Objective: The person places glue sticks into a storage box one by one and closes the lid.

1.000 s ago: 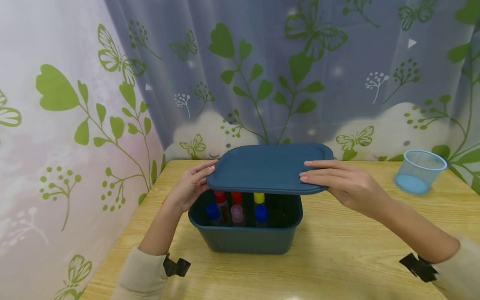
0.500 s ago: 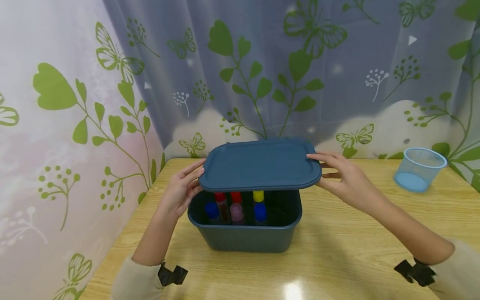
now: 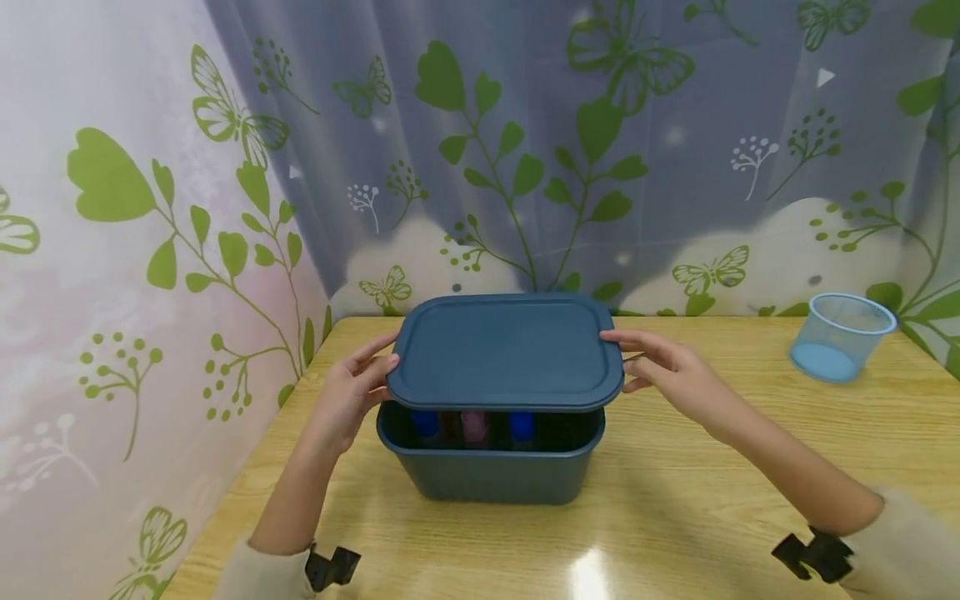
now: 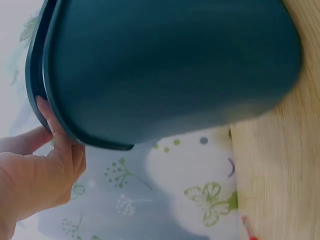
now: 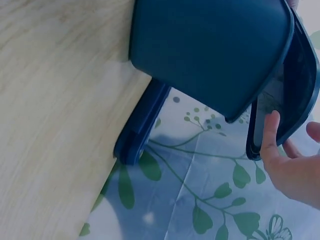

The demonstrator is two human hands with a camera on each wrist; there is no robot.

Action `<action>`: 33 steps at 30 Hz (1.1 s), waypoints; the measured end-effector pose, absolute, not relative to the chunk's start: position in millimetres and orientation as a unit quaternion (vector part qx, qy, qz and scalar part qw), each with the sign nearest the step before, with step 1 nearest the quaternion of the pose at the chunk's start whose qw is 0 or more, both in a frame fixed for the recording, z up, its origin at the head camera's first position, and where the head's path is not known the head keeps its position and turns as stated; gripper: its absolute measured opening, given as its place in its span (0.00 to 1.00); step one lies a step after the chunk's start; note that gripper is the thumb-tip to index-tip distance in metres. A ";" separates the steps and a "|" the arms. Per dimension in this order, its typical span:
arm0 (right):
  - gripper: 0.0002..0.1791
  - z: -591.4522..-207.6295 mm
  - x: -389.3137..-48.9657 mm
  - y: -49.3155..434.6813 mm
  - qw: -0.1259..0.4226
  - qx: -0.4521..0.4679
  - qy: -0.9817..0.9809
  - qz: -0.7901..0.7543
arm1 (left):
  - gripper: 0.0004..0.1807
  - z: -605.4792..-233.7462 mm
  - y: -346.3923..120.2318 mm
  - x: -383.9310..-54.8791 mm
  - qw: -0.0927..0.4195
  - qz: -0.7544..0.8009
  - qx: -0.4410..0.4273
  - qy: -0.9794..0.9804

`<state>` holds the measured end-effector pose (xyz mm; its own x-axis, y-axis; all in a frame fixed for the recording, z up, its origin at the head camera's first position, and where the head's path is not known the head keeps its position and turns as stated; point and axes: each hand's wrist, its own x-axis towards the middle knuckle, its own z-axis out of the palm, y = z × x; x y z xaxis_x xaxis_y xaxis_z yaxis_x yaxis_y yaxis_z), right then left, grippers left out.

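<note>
A dark blue lid [image 3: 506, 354] hangs over the rear part of a dark teal storage box [image 3: 498, 479], leaving a gap along the front. My left hand [image 3: 348, 396] pinches the lid's left edge; in the left wrist view one finger of that hand [image 4: 45, 175] reaches between lid and box rim. On the opposite side my right hand [image 3: 678, 375] grips the right edge, with a finger under the lid in the right wrist view. Through the gap show bottles with a blue cap [image 3: 425, 422], a pink cap [image 3: 474, 425] and another blue cap [image 3: 522, 426]. The lid hides the rest.
A clear light-blue cup [image 3: 836, 342] stands at the back right of the wooden table [image 3: 697, 517]. Behind the box, a long dark blue object [image 5: 142, 122] shows in the right wrist view. A patterned curtain [image 3: 510, 167] borders the table's back and left.
The lid has shifted left and then come down toward me, covering the red and yellow caps. Both hands moved with it; the right fingers went from lying on top to gripping the edge.
</note>
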<state>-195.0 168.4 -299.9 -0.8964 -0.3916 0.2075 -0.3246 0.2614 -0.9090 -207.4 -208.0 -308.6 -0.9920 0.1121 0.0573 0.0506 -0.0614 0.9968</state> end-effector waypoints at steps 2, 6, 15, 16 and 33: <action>0.23 -303.0 -194.4 165.9 0.019 -0.217 0.813 -0.540 | 0.24 -308.2 -208.2 -206.0 0.007 0.689 0.061 0.722; 0.26 -308.2 -192.5 160.1 0.007 -0.210 0.841 -0.498 | 0.23 -308.6 -210.2 -204.1 -0.030 0.585 0.069 0.807; 0.27 -320.3 -189.8 150.5 -0.041 -0.226 0.888 -0.399 | 0.25 -318.7 -215.4 -201.6 -0.059 0.386 0.116 0.913; 0.28 -321.7 -189.4 149.2 -0.044 -0.225 0.893 -0.388 | 0.24 -319.6 -215.8 -200.7 -0.059 0.377 0.121 0.916; 0.30 -329.8 -177.7 132.7 -0.080 -0.204 0.930 -0.295 | 0.23 -327.2 -222.3 -191.6 -0.073 0.290 0.150 0.942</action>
